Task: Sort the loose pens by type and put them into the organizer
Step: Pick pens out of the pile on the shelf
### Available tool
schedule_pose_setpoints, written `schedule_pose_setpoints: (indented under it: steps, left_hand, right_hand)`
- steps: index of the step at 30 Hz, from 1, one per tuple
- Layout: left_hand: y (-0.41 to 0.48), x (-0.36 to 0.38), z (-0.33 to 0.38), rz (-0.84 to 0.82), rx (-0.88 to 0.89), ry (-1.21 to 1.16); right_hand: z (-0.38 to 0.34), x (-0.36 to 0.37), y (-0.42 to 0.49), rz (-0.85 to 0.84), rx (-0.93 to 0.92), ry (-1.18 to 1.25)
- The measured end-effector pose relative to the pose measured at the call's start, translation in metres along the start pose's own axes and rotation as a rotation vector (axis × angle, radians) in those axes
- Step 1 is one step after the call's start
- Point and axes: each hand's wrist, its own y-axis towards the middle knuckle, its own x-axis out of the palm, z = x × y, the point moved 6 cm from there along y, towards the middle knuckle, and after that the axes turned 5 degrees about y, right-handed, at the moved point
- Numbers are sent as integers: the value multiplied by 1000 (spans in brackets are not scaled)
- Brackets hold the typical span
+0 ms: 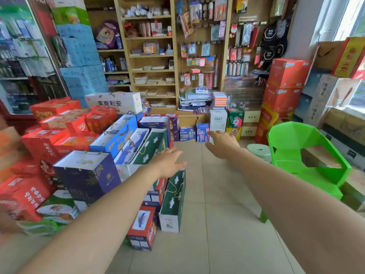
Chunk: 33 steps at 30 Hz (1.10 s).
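Bare left hand [167, 163], bare right hand [223, 144], 2 bare forearms [102, 214].

A small retail shop, a general store that also sells stationery. Wooden shelves [152, 56] along the back wall carry stacked packaged goods, and a pegboard panel [199, 46] beside them hangs carded items on hooks. Gift boxes [87, 175] with carry handles crowd the tiled floor [217, 204] at the left, red cartons [284, 76] stand stacked at the right, and a glass-door cooler [17, 76] fills the left edge
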Motion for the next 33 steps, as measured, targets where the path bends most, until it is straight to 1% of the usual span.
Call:
schedule_pose_setpoints:
  steps: [6, 12, 17, 27, 33]
  left_hand:
    - [120, 11, 2, -49, -28, 11]
    - [235, 17, -2, -57, -17, -12]
    - [324, 27, -23, -90, -19, -4]
    - [513, 29, -75, -134, 51, 6]
    - [612, 21, -97, -151, 78, 19]
  right_hand:
    - [56, 29, 96, -90, 8, -23]
    - [105, 49, 196, -125, 14, -36]
    - [135, 77, 270, -171, 30, -37]
    - [190, 120, 437, -193, 125, -37]
    - [221, 132, 526, -198, 166, -30]
